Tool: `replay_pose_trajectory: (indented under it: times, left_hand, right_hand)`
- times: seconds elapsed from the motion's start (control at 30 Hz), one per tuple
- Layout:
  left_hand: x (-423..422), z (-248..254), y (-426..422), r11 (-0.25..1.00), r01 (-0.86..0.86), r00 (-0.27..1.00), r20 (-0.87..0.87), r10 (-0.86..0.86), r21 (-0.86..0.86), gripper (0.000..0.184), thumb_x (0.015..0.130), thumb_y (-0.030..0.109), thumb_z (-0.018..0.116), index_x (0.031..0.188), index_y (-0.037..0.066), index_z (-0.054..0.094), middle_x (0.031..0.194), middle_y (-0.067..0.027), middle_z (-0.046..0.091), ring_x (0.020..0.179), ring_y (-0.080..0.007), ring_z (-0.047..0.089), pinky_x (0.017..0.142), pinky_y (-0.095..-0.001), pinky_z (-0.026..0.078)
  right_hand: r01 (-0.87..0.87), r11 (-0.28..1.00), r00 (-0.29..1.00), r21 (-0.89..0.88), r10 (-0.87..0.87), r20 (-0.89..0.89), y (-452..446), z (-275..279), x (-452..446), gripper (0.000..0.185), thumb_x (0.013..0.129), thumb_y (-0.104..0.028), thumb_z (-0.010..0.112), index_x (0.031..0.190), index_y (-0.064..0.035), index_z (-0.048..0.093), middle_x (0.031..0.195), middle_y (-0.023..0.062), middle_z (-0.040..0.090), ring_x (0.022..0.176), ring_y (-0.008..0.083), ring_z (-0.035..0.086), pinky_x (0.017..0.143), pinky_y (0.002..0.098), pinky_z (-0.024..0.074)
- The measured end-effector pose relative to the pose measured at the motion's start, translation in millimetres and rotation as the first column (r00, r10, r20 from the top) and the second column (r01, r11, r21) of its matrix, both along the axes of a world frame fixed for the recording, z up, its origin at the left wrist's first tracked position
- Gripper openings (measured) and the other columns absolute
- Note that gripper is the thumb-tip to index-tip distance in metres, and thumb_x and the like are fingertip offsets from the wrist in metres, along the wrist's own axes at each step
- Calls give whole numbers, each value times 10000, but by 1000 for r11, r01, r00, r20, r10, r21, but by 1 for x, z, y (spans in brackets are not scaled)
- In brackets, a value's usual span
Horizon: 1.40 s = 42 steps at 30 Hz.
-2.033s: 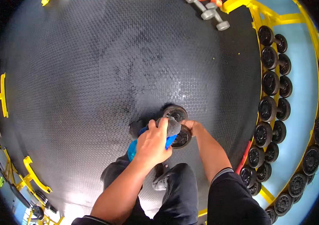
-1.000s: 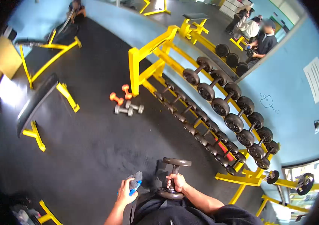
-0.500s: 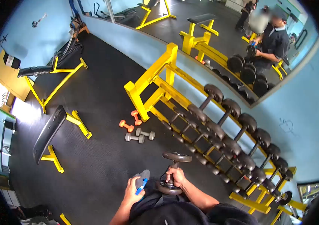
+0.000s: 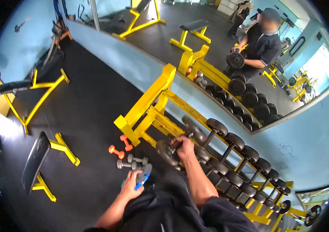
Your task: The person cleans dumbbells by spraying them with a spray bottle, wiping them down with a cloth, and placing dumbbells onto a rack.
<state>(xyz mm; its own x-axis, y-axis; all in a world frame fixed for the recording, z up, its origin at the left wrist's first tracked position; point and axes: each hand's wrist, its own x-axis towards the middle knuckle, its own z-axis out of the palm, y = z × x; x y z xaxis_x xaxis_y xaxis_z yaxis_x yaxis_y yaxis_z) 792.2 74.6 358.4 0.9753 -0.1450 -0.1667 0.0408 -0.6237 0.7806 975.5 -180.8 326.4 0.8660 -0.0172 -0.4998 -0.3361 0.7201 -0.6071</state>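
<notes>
My right hand (image 4: 184, 147) is wrapped round the handle of a black dumbbell (image 4: 167, 152), whose two round ends stick out on either side of the fist. The dumbbell is tilted and held up in front of the near end of the yellow rack (image 4: 149, 102). Lower and to the left, my left hand (image 4: 132, 186) grips a grey cloth (image 4: 146, 170) together with a blue object (image 4: 142, 181). What the blue object is, I cannot make out. A row of black dumbbells (image 4: 233, 142) rests on the rack's top rail, right of my right hand.
Two orange dumbbells (image 4: 117, 152) and two grey dumbbells (image 4: 127, 164) lie on the black floor (image 4: 91, 116). Black-padded benches (image 4: 36, 160) with yellow frames stand at the left. A wall mirror (image 4: 218, 69) behind the rack reflects people and equipment.
My right hand has raised the dumbbell from in front of my body up to the rack. My left hand still holds the grey cloth and blue object. The rack now appears nearer.
</notes>
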Motion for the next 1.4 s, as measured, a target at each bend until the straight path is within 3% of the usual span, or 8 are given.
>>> replay_pose_trajectory:
  times: [0.47,0.73,0.9,1.03,1.17,1.27,1.3,1.4]
  left_hand:
    - [146,-15,-49,985,20,994,-105,-39,-173,697,638,107,679,1274,168,401,1103,-175,476,991,-399,564,816,-470,491]
    - [167,-31,-57,992,31,951,-301,-65,-118,702,670,158,686,1300,162,377,1190,-186,452,1111,-400,503,878,-475,455]
    - [162,-39,-53,995,-18,952,-306,-12,-94,720,674,141,696,1308,158,357,1174,-191,459,1032,-401,552,846,-476,462]
    - [159,-30,-35,998,-2,945,-328,-20,-65,721,673,138,696,1307,156,355,1168,-187,463,1028,-398,555,845,-478,462]
    - [144,-35,-9,981,-152,976,-175,130,-120,732,645,134,686,1302,168,364,1197,-177,460,1067,-397,533,850,-468,471]
    - [122,-33,19,968,-187,977,-130,167,-169,730,645,132,689,1298,168,366,1187,-178,463,1046,-395,540,844,-464,474]
    - [113,-32,30,967,-179,980,-114,161,-180,728,645,114,689,1296,166,367,1176,-179,469,1034,-392,546,829,-460,483]
    - [85,-28,67,969,-112,992,-89,95,-218,722,646,99,690,1292,164,373,1165,-178,473,1028,-394,553,816,-452,491]
  right_hand:
    - [-60,975,950,-212,-10,-313,-80,-64,119,90,738,-22,533,816,-32,490,724,130,515,701,299,538,701,475,494]
    - [-58,998,920,-5,51,-388,-84,-75,111,88,822,19,508,902,1,475,824,133,511,761,285,535,749,445,498]
    - [-125,969,903,-213,22,-429,-78,-67,112,86,804,-55,516,874,-5,519,869,172,616,819,308,600,907,442,501]
    - [-315,890,858,-330,119,-500,-79,-47,117,131,813,-128,514,894,-26,528,889,171,640,796,290,606,755,417,517]
    - [-413,617,866,-670,38,-498,-83,-38,116,286,762,-160,616,990,-7,538,911,160,635,807,277,599,715,416,491]
    - [-180,-254,984,-950,-62,-170,-32,17,80,474,740,-168,684,1138,39,533,1035,162,600,923,261,568,802,381,460]
    - [-71,-347,984,-935,132,-123,-27,31,68,491,754,-169,690,1171,41,536,1093,153,576,1020,248,538,868,335,432]
    - [-144,-29,895,-989,422,-142,30,53,22,301,804,-89,654,1085,-6,587,986,84,628,860,200,596,760,330,489]
